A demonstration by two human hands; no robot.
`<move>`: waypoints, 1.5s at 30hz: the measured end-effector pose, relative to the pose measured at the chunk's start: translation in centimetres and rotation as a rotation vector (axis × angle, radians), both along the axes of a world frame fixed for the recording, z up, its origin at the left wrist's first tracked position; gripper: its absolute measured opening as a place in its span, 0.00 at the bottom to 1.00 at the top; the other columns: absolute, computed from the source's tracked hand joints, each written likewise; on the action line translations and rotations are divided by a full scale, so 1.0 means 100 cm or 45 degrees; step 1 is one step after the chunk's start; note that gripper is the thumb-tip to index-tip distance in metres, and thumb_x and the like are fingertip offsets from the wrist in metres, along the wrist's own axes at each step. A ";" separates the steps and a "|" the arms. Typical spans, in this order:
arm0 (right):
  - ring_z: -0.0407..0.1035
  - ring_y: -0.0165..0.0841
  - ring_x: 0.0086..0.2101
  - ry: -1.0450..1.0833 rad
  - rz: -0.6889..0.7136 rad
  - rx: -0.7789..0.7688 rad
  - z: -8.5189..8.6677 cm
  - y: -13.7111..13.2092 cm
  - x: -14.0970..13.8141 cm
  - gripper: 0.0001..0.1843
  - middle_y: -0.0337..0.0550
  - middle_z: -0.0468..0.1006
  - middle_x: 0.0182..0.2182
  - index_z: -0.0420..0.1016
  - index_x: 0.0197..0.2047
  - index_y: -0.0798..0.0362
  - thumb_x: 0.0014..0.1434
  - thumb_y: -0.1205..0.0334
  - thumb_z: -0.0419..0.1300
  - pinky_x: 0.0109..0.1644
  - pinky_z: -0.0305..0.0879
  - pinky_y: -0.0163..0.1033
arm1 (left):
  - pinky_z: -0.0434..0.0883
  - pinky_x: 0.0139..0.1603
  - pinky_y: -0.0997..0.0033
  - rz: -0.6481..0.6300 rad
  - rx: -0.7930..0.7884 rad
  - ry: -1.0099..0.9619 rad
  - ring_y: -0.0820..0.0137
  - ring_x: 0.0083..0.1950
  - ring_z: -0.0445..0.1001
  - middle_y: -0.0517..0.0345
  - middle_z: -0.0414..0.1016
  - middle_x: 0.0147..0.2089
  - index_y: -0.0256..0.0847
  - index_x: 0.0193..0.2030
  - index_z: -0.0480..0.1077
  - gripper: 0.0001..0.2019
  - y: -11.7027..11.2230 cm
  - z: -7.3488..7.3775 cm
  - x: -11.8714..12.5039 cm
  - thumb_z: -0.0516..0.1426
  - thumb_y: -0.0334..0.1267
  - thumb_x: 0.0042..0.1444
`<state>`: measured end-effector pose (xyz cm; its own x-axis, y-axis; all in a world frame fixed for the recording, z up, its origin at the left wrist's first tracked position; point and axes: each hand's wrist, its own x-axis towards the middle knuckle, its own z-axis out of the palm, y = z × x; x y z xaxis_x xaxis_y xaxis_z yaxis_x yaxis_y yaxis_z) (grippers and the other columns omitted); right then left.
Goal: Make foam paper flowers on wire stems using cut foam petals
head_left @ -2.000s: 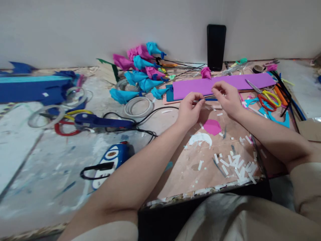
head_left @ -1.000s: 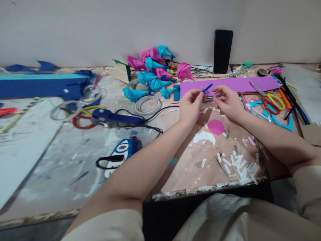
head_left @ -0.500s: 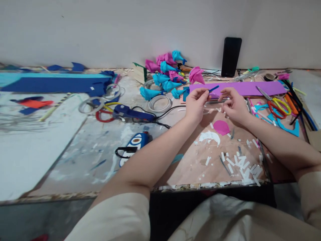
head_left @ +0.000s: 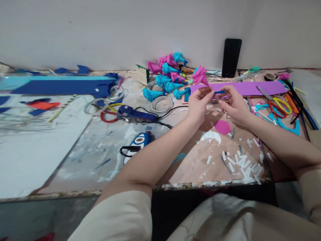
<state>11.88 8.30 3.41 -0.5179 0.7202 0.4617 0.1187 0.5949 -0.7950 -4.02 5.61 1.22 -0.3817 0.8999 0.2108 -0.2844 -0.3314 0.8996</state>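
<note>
My left hand [head_left: 198, 106] and my right hand [head_left: 233, 103] meet above a brown work board [head_left: 195, 167]. Both pinch a thin blue strip [head_left: 219, 91] that lies level between their fingertips. Something small and pink shows just under the strip, between the fingers. Right behind the hands lies a long purple foam sheet [head_left: 253, 88]. A pink paper flower [head_left: 200, 76] stands up just beyond my left hand. A pink cut petal [head_left: 222, 127] lies on the board under my right wrist.
Blue and pink paper flowers [head_left: 167, 78] are piled by the wall. A black phone [head_left: 231, 57] leans upright there. Scissors [head_left: 276, 102], a blue glue gun [head_left: 136, 115], tape rolls [head_left: 160, 104] and white paper scraps [head_left: 240, 164] lie around.
The blue strip, tilted up from my left fingers a second ago, now lies level between both hands. My right hand has closed onto it. The view has shifted left.
</note>
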 end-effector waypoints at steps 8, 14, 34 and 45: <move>0.66 0.30 0.26 -0.016 -0.053 0.070 0.036 -0.002 0.002 0.10 0.40 0.75 0.33 0.72 0.41 0.50 0.63 0.53 0.63 0.30 0.64 0.36 | 0.77 0.39 0.71 -0.079 0.011 0.084 0.67 0.45 0.82 0.60 0.82 0.43 0.45 0.40 0.76 0.14 -0.013 0.016 0.008 0.71 0.47 0.50; 0.63 0.29 0.24 -0.100 -0.086 0.167 0.047 -0.004 0.006 0.08 0.38 0.72 0.29 0.73 0.39 0.51 0.64 0.55 0.61 0.29 0.58 0.36 | 0.76 0.34 0.73 -0.242 -0.042 0.006 0.69 0.43 0.81 0.60 0.81 0.42 0.46 0.41 0.75 0.16 -0.015 0.025 0.000 0.71 0.48 0.50; 0.67 0.32 0.26 -0.165 0.012 0.212 0.051 -0.007 0.009 0.09 0.37 0.73 0.25 0.72 0.43 0.50 0.67 0.54 0.58 0.32 0.60 0.38 | 0.77 0.48 0.67 -0.116 0.022 0.265 0.68 0.43 0.79 0.61 0.78 0.36 0.44 0.34 0.73 0.16 -0.018 0.028 0.000 0.71 0.49 0.46; 0.70 0.34 0.26 -0.142 -0.049 0.192 0.048 -0.005 0.012 0.17 0.36 0.75 0.26 0.70 0.54 0.47 0.65 0.49 0.61 0.35 0.65 0.40 | 0.77 0.52 0.68 -0.090 0.075 0.199 0.70 0.43 0.79 0.62 0.78 0.38 0.45 0.36 0.73 0.14 -0.019 0.023 0.004 0.71 0.43 0.46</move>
